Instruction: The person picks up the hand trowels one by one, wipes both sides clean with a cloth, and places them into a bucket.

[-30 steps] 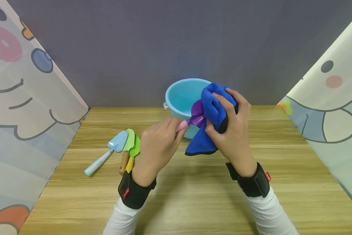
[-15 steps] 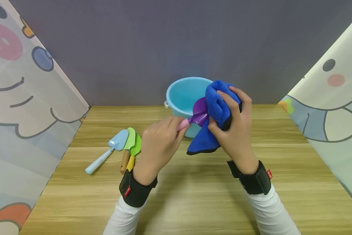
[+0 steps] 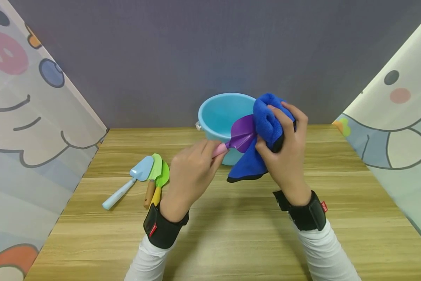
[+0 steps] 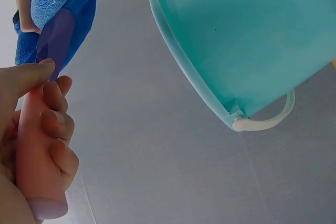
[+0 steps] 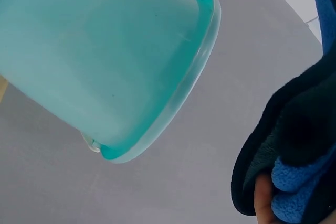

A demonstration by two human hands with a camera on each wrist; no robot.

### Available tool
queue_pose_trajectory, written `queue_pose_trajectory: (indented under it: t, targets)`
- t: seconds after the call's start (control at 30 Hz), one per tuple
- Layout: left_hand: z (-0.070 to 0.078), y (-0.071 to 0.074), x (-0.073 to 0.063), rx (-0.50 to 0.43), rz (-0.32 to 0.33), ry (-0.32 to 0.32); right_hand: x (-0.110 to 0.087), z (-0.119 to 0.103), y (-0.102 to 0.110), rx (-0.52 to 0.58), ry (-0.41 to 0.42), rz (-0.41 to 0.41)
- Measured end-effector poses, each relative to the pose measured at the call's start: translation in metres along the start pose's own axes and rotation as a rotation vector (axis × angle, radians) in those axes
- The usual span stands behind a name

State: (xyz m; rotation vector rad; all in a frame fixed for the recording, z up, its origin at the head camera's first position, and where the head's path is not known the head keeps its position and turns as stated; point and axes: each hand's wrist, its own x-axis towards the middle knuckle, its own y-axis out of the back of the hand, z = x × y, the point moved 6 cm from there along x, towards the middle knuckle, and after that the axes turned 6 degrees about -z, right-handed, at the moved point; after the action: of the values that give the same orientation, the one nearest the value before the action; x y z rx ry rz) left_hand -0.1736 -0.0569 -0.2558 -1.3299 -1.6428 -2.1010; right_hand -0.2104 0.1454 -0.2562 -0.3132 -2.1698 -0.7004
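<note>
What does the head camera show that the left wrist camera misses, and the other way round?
Only the head view shows the pale-blue trowel, the brown-handled trowel and the yellow-handled trowel, lying on the table.

Only the left wrist view shows the left fingertips wrapped round the pink handle, and that handle's flat end.

Both show the blue cloth, the bucket, some of the right hand and the left hand holding the purple trowel.

Wrinkled white sleeves reach up to broad black wristbands (each bearing a small red tag).
</note>
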Motion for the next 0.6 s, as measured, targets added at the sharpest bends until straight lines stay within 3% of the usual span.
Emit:
queue_pose_trajectory:
  t: [0.3,0.6]
  targets:
    - [-0.0035,0.0033,-0.0010,0.016,0.041,0.002,0.0013,0.0043,0.0018,-0.016,-0.028,-0.014]
    - [-0.0063,0.0044,0.0005,0.031,0.035,0.002,0.0022,0.0079,0.0044,-0.004,-0.062,-0.003]
